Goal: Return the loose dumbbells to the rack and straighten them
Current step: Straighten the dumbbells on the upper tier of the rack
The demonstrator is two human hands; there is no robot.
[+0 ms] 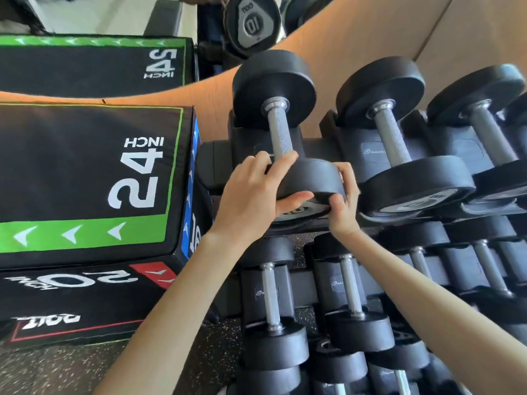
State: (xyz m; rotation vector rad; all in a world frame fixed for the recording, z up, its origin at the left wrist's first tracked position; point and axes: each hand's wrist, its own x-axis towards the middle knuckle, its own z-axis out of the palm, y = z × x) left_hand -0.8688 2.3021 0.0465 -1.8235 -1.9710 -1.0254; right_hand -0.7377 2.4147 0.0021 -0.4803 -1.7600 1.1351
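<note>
Lower-tier dumbbells (271, 300) sit nearest you, at 6 o'clock in view, handles pointing away. Above them, your left hand (251, 195) grasps the near head of the end dumbbell (279, 129), with fingers curled over the top and thumb on the end face. Your right hand (345, 205) grips the same head from its 3 o'clock side. That dumbbell lies at the left end of the rack (349, 151), top tier, handle running toward 12 o'clock. Neighbour dumbbell (392, 138) rests just beside it, at 3 o'clock. Plyo box (85, 181) marked 24 INCH stands at 9 o'clock. Mirror (251, 27) at 12 o'clock reflects a head marked 10.
</note>
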